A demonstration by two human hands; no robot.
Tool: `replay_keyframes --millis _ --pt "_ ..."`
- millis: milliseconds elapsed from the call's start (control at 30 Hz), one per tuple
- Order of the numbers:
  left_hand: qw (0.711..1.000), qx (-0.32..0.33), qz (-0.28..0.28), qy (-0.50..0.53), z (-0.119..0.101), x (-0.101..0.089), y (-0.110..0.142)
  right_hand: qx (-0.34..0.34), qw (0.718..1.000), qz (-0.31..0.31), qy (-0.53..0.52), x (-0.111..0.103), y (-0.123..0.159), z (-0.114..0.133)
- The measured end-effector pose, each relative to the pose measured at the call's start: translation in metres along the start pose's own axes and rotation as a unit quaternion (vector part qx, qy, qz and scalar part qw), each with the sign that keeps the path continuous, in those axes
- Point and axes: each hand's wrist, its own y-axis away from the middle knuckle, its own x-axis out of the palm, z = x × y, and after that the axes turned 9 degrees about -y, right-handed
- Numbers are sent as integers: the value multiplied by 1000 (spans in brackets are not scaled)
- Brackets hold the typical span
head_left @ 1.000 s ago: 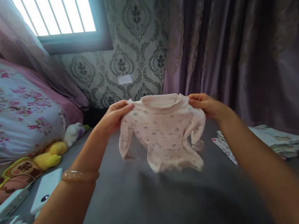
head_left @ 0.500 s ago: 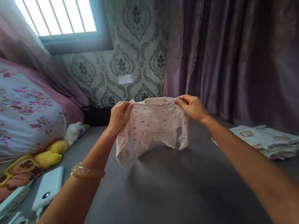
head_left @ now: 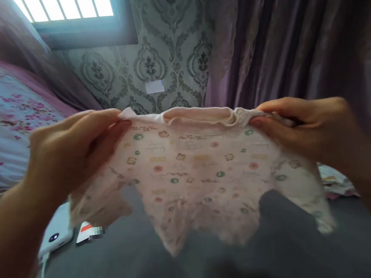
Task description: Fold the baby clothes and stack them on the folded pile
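A small pale pink baby shirt (head_left: 192,169) with long sleeves hangs in front of me, printed with little animals, dots and lettering. My left hand (head_left: 78,143) pinches it at one shoulder, beside the neckline. At the opposite shoulder, my right hand (head_left: 306,128) grips the cloth between thumb and fingers. The collar is stretched between both hands at the top, and the lower hem and sleeves dangle loose above the grey bed sheet (head_left: 162,277).
On the left lie a white power bank (head_left: 56,231) with a cable and a small white and orange card (head_left: 84,231). Folded clothes (head_left: 337,179) sit at the right, partly behind my right arm. Floral bedding (head_left: 7,116) is heaped at the far left; curtains hang behind.
Both hands have come closer to me with the shirt, which now looks much larger and wider. The shirt swung in between. My view has tilted slightly downward.
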Motion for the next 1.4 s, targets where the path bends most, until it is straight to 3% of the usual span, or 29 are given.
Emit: replay_keyframes --millis 100,200,300,400,467,567,800,1100,1300,1400 --pt "989 -19 124 77 5 11 -16 59 992 97 -61 11 -15 -13" --pt "957 10 252 143 20 62 -7 84 967 216 -111 47 -22 -43" --pt "926 46 352 131 32 136 34 97 947 303 -50 103 -9 -80" --pt "891 60 448 48 32 205 86 108 918 367 103 166 22 -116" --pt "871 51 489 -3 28 239 115 130 882 410 192 202 43 -135" --pt "853 52 518 -33 26 270 136 144 845 463 227 234 64 -153" --pt "847 27 530 -5 41 302 127 133 847 469 210 254 53 -184" --pt "873 -5 486 41 54 337 96 118 861 451 202 276 19 -220" --pt "865 -31 492 -90 28 343 84 107 908 352 200 288 27 -199" --pt "881 17 471 -47 3 340 85 106 920 352 138 302 40 -180"
